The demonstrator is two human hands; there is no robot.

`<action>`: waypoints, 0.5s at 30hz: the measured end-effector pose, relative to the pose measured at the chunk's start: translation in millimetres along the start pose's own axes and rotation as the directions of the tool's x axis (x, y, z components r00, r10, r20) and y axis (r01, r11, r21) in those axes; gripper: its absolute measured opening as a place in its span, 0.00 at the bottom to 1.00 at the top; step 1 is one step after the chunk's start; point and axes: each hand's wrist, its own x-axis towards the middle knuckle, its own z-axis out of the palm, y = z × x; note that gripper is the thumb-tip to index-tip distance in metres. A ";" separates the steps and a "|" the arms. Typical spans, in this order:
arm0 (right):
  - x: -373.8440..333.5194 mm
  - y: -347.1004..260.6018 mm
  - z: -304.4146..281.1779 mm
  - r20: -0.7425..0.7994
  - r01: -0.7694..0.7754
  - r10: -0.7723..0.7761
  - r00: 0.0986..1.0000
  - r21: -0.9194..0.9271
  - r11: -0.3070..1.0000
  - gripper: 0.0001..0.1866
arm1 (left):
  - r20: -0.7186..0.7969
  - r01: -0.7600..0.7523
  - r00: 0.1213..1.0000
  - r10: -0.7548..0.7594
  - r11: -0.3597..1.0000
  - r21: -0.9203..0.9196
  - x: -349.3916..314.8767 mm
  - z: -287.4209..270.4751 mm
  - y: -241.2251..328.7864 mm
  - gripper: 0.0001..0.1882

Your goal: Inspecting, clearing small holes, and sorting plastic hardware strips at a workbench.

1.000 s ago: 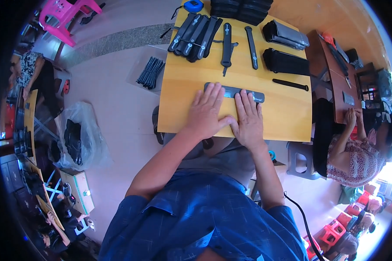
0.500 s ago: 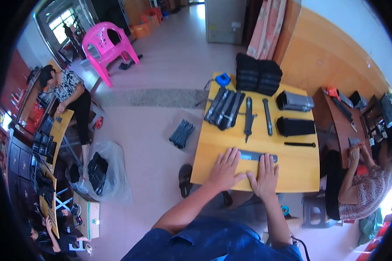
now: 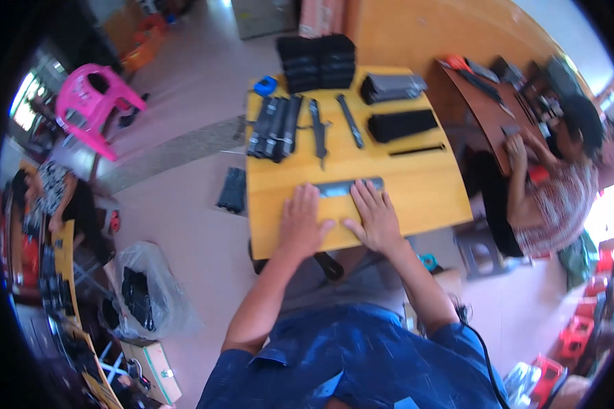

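Observation:
A long dark flat strip (image 3: 342,187) lies across the near part of a yellow wooden table (image 3: 430,194). My left hand (image 3: 300,225) rests flat on the table with its fingertips at the strip's left end. My right hand (image 3: 374,217) lies palm down beside it, fingertips touching the strip's right end. Neither hand grips anything. Both forearms come up from a blue shirt at the bottom.
Farther back on the table lie a row of black pieces (image 3: 274,128), single dark strips (image 3: 317,129), black stacks (image 3: 318,63) and a blue object (image 3: 265,86). Another person (image 3: 559,184) sits right at a brown desk. A pink chair (image 3: 89,102) and clear bag (image 3: 143,293) stand left.
The view has swung, so the table now sits higher and more central. Both hands stay flat at the dark strip as before.

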 end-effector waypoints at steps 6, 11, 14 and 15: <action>-23.9 27.6 -9.8 0.047 -0.239 0.237 0.970 0.025 0.971 0.49 | -0.001 -0.029 1.000 0.029 0.999 -0.027 1.4 5.7 -1.7 0.47; -25.6 35.8 -18.1 0.070 -0.357 0.360 0.930 -0.044 0.933 0.47 | -0.077 -0.075 0.994 0.073 0.997 -0.034 -9.0 6.2 3.4 0.45; -10.0 66.1 -21.8 -0.072 -0.406 0.404 0.912 -0.020 0.914 0.42 | -0.232 -0.147 0.965 0.124 0.986 -0.085 -15.5 4.2 3.9 0.42; -2.3 79.3 -21.2 -0.184 -0.384 0.378 0.907 -0.001 0.923 0.40 | -0.319 -0.199 0.935 0.154 0.974 -0.112 -18.0 4.9 1.5 0.40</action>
